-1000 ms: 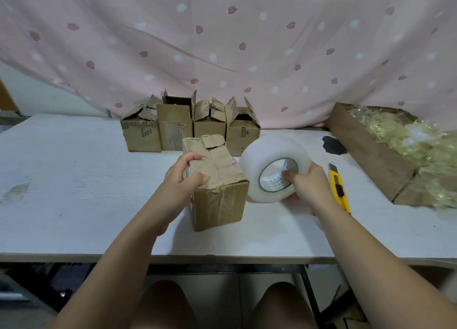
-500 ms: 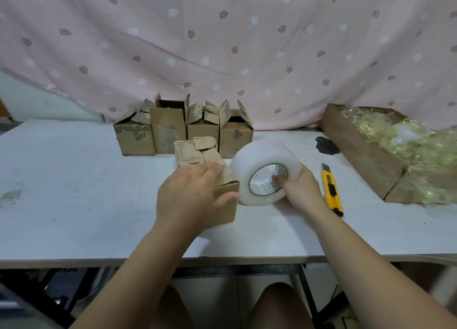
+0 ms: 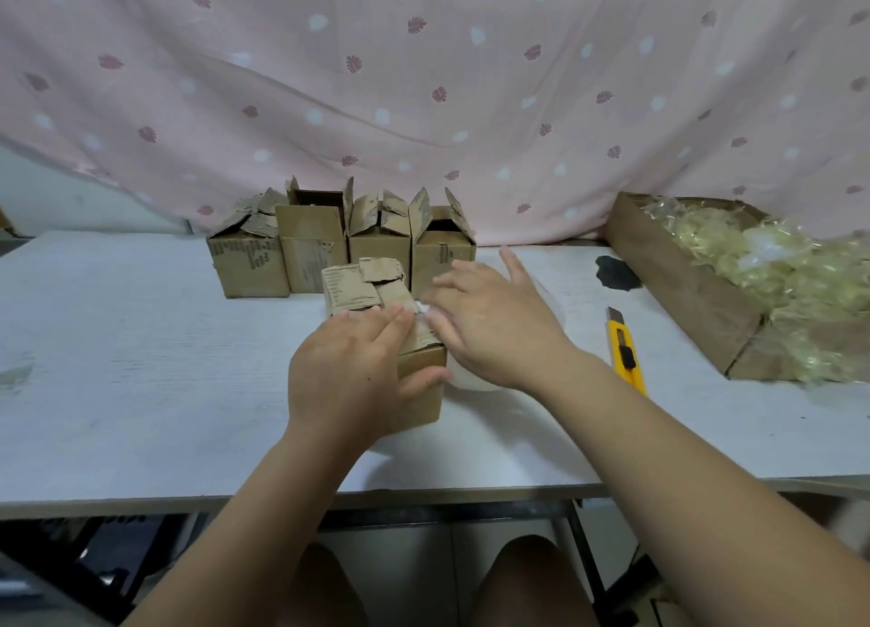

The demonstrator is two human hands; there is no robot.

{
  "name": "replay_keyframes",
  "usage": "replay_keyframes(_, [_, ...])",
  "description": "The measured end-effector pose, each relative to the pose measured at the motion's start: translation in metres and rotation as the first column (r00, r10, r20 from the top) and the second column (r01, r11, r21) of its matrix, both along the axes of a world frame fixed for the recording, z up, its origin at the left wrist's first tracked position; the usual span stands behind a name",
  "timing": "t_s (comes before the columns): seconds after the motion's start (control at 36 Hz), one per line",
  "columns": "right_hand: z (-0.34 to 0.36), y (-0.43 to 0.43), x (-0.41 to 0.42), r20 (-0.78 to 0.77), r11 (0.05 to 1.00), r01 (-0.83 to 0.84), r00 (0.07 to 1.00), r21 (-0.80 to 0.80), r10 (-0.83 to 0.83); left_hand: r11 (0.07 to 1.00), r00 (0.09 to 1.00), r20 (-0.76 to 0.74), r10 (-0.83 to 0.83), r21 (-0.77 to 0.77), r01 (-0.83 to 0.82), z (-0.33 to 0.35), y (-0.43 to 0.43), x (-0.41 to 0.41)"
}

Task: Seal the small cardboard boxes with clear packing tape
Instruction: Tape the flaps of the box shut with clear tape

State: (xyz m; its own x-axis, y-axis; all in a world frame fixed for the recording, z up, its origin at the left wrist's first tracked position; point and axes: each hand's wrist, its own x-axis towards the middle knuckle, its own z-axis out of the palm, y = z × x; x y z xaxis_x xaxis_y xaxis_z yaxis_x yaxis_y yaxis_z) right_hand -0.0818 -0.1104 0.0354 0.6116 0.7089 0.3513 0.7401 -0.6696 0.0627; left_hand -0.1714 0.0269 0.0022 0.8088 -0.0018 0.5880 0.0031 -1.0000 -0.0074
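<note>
Left hand (image 3: pixel 350 372), grip wide, presses small cardboard box (image 3: pixel 358 287) flaps flat; right hand (image 3: pixel 494 329) over tape roll (image 3: pixel 471 382), grip unclear; tape should centre on seam.

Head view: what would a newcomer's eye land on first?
Two bare hands meet centre-frame over a small box: the left hand presses its flaps flat, the blurred right hand reaches in above the tape roll. Four open boxes line up behind, and a yellow knife lies to the right.
</note>
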Motion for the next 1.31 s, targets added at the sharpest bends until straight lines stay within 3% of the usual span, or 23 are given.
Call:
replay_keyframes(0.06, [-0.001, -0.003, 0.010, -0.015, 0.999, -0.013, 1.000, -0.044, 0.013, 1.000, 1.000, -0.003, -0.006, -0.007, 0.006, -0.001, 0.006, 0.000])
replay_keyframes(0.19, [-0.011, -0.016, 0.012, 0.037, 0.998, 0.000, 0.999, 0.062, -0.003, 1.000, 1.000, -0.011, -0.011, -0.009, 0.011, 0.000, 0.019, 0.000])
replay_keyframes(0.33, [-0.018, -0.004, 0.002, 0.116, 0.986, 0.166, 0.979, 0.019, -0.167, 1.000, 0.999, -0.034, 0.003, 0.011, -0.003, 0.002, 0.021, 0.001])
replay_keyframes(0.53, [-0.041, 0.006, -0.004, 0.115, 0.936, 0.268, 0.947, 0.230, -0.299, 1.000, 0.997, -0.071, 0.007, -0.016, -0.008, 0.002, 0.027, 0.003])
replay_keyframes(0.83, [-0.058, 0.000, -0.005, 0.290, 0.917, 0.380, 0.870, 0.121, -0.399, 0.995, 0.999, -0.021, -0.036, 0.088, 0.037, 0.003, 0.044, 0.001])
replay_keyframes(1.08, [-0.060, 0.000, -0.018, 0.383, 0.878, 0.479, 0.810, 0.006, -0.444, 0.999, 0.991, -0.124, -0.044, 0.006, 0.045, 0.014, 0.053, -0.003])
replay_keyframes(1.17, [-0.054, -0.004, -0.018, 0.349, 0.929, 0.363, 0.863, 0.075, -0.365, 0.997, 0.971, -0.229, 0.073, 0.013, -0.071, 0.022, 0.038, -0.001])
replay_keyframes(1.25, [-0.047, -0.006, -0.014, 0.325, 0.953, 0.228, 0.902, 0.197, -0.283, 0.978, 0.955, -0.218, 0.202, 0.092, -0.186, 0.023, 0.015, 0.005])
replay_keyframes(1.31, [-0.041, -0.010, -0.009, 0.274, 0.953, 0.222, 0.922, 0.207, -0.275, 0.971, 0.959, -0.171, 0.225, 0.123, -0.206, 0.017, -0.001, 0.007])
